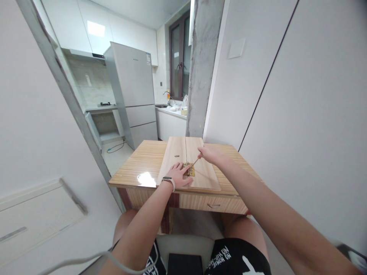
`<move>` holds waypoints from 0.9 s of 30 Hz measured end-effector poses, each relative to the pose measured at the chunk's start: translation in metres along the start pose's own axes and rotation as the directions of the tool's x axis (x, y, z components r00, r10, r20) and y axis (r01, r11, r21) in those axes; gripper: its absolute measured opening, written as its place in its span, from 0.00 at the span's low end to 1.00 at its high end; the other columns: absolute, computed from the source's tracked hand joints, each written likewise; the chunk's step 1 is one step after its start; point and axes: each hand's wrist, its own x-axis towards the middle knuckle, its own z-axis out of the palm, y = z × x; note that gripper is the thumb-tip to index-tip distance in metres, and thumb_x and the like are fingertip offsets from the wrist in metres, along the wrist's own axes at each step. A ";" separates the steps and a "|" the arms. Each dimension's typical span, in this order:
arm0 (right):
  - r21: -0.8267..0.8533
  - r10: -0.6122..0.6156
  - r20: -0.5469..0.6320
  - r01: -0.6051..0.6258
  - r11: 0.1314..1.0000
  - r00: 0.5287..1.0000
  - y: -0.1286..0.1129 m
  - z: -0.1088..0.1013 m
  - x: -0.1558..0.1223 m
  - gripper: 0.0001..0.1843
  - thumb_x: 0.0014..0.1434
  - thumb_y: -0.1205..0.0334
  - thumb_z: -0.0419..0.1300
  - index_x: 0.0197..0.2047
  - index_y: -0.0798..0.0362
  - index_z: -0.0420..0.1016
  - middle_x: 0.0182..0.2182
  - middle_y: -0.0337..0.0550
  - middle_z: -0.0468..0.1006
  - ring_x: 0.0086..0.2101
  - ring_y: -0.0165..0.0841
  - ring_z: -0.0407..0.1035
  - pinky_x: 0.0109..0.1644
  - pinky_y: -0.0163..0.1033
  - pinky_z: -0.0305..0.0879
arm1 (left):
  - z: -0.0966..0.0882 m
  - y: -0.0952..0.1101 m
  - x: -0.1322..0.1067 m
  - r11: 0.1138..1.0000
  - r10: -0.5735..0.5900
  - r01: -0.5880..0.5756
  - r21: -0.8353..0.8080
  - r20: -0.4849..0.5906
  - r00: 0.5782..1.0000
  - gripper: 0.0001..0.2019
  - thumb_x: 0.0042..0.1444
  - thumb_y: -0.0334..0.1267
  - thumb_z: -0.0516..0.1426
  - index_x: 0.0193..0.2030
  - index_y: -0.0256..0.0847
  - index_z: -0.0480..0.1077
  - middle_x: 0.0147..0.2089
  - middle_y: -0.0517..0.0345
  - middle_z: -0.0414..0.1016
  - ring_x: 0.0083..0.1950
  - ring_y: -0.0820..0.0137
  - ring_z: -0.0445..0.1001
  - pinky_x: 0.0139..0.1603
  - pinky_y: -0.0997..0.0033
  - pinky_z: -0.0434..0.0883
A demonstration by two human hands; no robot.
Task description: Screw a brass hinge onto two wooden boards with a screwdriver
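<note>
Two pale wooden boards (174,152) lie side by side on a wooden table (143,160). A brass hinge (190,170) sits across the seam between them, near the front. My left hand (178,175) lies flat on the left board, its fingers spread and touching the hinge. My right hand (208,152) is closed on a thin screwdriver (195,162) whose tip points down at the hinge. A small dark piece of hardware (177,156) lies farther back on the left board.
The table has a drawer (213,204) under its front edge. A concrete pillar (203,65) and a white wall stand right behind it. To the left a doorway opens onto a kitchen with a fridge (133,91) and a counter with sink (169,109).
</note>
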 end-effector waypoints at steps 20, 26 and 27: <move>0.033 0.148 0.158 -0.155 0.987 0.976 -0.012 -0.023 0.010 0.24 0.73 0.51 0.51 0.57 0.60 0.76 0.55 0.65 0.79 0.55 0.48 0.74 0.54 0.45 0.67 | -0.004 0.003 -0.001 1.000 -0.006 0.006 0.009 0.001 1.000 0.42 0.61 0.73 0.47 0.77 0.55 0.54 0.77 0.50 0.55 0.77 0.49 0.51 0.76 0.45 0.50; 0.052 0.026 0.158 -0.034 0.998 0.987 -0.009 -0.023 -0.002 0.19 0.70 0.59 0.58 0.62 0.55 0.68 0.55 0.60 0.78 0.52 0.43 0.75 0.49 0.40 0.67 | -0.002 0.002 -0.001 1.000 -0.003 0.003 0.011 -0.013 1.000 0.42 0.61 0.72 0.48 0.76 0.54 0.55 0.77 0.50 0.56 0.77 0.49 0.52 0.76 0.45 0.51; 0.045 -0.003 0.136 -0.003 0.999 0.991 -0.008 -0.022 -0.004 0.16 0.70 0.61 0.57 0.59 0.54 0.70 0.55 0.59 0.78 0.51 0.42 0.75 0.48 0.39 0.66 | -0.002 0.002 -0.001 1.000 -0.003 0.003 0.012 -0.015 1.000 0.42 0.61 0.72 0.48 0.76 0.54 0.55 0.77 0.50 0.56 0.77 0.49 0.52 0.76 0.45 0.51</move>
